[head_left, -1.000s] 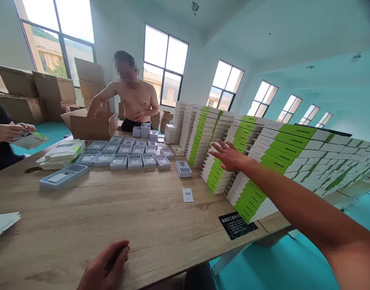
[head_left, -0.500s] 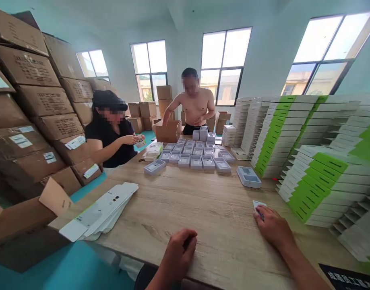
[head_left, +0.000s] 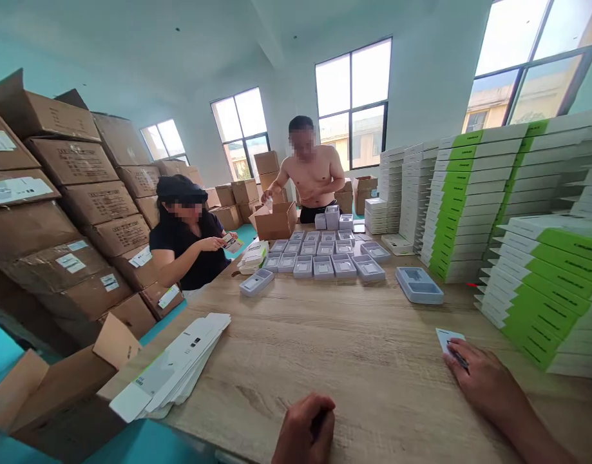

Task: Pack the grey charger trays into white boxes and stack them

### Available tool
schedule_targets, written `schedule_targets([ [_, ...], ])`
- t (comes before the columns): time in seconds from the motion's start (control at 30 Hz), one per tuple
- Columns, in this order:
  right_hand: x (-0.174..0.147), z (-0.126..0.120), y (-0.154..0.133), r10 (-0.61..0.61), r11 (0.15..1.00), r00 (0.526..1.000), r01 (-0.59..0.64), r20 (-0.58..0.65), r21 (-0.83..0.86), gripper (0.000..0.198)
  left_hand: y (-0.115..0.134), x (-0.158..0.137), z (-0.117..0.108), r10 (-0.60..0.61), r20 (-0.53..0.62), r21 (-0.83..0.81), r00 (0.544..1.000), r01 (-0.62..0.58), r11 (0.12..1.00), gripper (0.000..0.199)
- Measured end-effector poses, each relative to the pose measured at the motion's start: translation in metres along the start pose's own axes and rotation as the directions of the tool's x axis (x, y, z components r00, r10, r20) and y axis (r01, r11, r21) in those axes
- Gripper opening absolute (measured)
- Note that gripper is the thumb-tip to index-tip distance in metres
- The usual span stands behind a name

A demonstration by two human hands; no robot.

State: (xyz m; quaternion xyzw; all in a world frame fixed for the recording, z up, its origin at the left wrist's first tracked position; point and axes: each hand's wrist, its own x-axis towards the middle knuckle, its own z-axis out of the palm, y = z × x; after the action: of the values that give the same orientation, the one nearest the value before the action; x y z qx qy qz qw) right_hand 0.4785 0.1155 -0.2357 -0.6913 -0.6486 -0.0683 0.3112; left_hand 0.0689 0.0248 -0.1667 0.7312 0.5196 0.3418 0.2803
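Note:
My left hand rests at the table's near edge, loosely curled into a fist, and nothing shows in it. Farther right, my right hand lies on the tabletop with its fingers closed around a slim dark pen-like object. A small white card sticks out beyond those fingertips, flat on the wood. Beyond it stands a light grey compartment tray, apart from the hand.
Several grey trays stand in rows mid-table. Tall stacks of white-and-green boxes line the right side. Flat white cartons lie at left above an open cardboard box. Two co-workers are across the table, one beside a cardboard box.
The view has tilted and swung, shifting everything in it. The standing co-worker's hand has come up out of the box holding something small and white. My hands keep much the same pose.

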Motion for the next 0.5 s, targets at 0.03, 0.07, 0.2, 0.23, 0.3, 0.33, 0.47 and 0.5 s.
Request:
schedule_targets([
  [0.03,0.0,-0.001,0.0,0.004,1.0,1.0,-0.004,0.013,0.004,0.044,0.003,-0.002,0.001,-0.006,0.004,0.004,1.0,0.006,1.0,0.02],
  [0.07,0.0,-0.002,0.0,0.009,1.0,1.0,-0.009,0.016,0.008,0.044,0.006,-0.004,0.002,-0.016,0.007,-0.005,1.0,0.016,1.0,0.019],
  [0.2,0.002,-0.005,0.004,0.014,1.0,1.0,-0.014,-0.004,0.026,0.045,0.014,0.002,-0.018,-0.093,-0.03,-0.043,0.995,0.092,0.995,0.021],
  [0.23,0.003,-0.004,0.006,0.017,0.999,1.0,-0.017,-0.006,0.038,0.045,0.011,0.008,-0.036,-0.127,-0.07,0.008,0.989,0.128,0.992,0.023],
  [0.3,0.005,-0.002,0.01,0.039,0.997,0.999,-0.039,-0.008,0.068,0.047,-0.005,0.022,-0.087,-0.2,-0.191,0.117,0.961,0.224,0.967,0.029],
  [0.33,0.005,-0.001,0.011,0.057,0.995,0.998,-0.056,-0.011,0.083,0.048,-0.016,0.028,-0.119,-0.237,-0.258,0.169,0.937,0.285,0.944,0.034],
  [0.47,0.006,0.002,0.01,0.085,0.986,0.996,-0.081,-0.026,0.145,0.05,-0.063,0.038,-0.242,-0.393,-0.435,0.361,0.81,0.557,0.748,0.056],
  [0.5,0.006,0.001,0.008,0.073,0.984,0.997,-0.066,-0.036,0.167,0.05,-0.072,0.036,-0.262,-0.432,-0.451,0.39,0.781,0.608,0.692,0.061],
])
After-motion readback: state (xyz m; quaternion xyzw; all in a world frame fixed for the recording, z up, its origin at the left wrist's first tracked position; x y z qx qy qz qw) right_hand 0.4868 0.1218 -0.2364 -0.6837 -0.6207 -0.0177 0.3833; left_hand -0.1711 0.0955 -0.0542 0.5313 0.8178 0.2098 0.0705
